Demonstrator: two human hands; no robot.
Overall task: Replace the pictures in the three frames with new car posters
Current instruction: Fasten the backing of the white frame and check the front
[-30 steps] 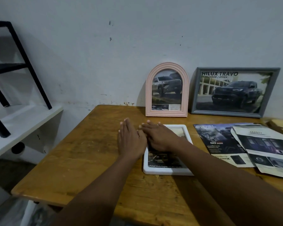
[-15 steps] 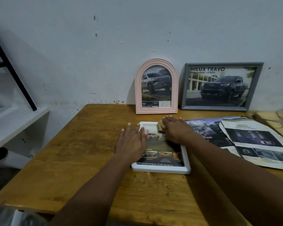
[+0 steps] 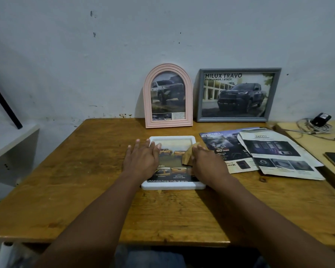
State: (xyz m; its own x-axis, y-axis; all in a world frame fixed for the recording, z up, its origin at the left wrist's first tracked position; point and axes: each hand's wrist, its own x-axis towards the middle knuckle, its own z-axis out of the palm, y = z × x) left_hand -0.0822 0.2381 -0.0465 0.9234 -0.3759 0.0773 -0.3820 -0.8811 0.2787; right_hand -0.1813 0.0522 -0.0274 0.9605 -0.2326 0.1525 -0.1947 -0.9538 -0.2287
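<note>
View from above a wooden bench (image 3: pixel 85 180) set against a pale, scuffed wall (image 3: pixel 162 35), with both of a person's bare forearms reaching in from the bottom edge.

At the centre of the picture a white frame (image 3: pixel 172 137) lies flat on the bench, face up. It holds a car poster (image 3: pixel 172 163) showing orange pickup trucks and a line of small print along the lower edge.

The left hand (image 3: pixel 141 160) lies palm down over the frame's left rim. Its fingers (image 3: pixel 136 144) are straight and slightly spread, holding nothing, some on the rim and some on the wood beside it.

The right hand (image 3: pixel 207 163) rests on the right side of the frame. Its fingers are bent around a crumpled tan piece (image 3: pixel 188 156) that sits on the poster. I cannot tell whether it is cloth or paper.

Just above, at the back of the bench, two more frames lean upright against the wall. One is a pink arched frame (image 3: pixel 168 67) with a silver truck picture. To its right is a grey rectangular frame (image 3: pixel 240 70) with a dark truck under the words "HILUX TRAVO".

In the centre right of the picture two loose brochure sheets lie flat and overlapping, a dark sheet (image 3: pixel 219 146) partly under a paler sheet (image 3: pixel 278 151) headed "SAFETY".

At the far right edge, a black charger (image 3: pixel 321 119) and tangled cables (image 3: pixel 309 128) sit on a lighter surface. A white shelf (image 3: pixel 12 144) shows at the left edge.
</note>
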